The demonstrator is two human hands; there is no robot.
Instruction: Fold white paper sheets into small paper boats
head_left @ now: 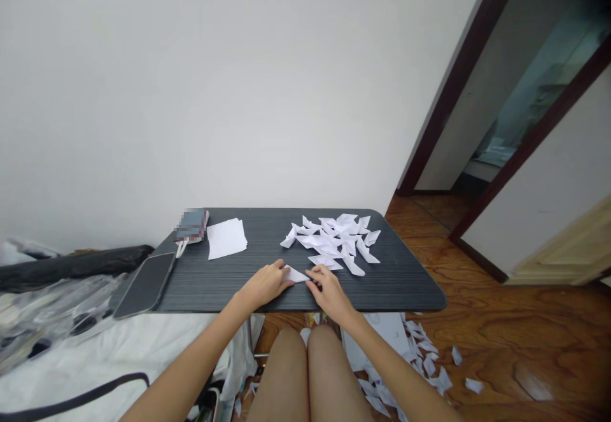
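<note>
Between my two hands, just above the front edge of the dark table (267, 231), is a small folded piece of white paper (295, 274) with a pointed right end. My left hand (268, 281) grips its left side, thumb toward me and fingers on top. At the right tip, the fingers and thumb of my right hand (326, 287) pinch the paper. Beyond my hands lies a loose pile of folded white paper pieces (329, 242). A stack of flat white paper sheets (226, 239) rests to the left.
At the table's left end lie a phone (146, 285) and a blurred-out packet (191, 225). A white wall (238, 91) stands behind the table. More folded papers (432, 361) are scattered on the wooden floor at the right. Plastic-wrapped things (57, 301) fill the left side.
</note>
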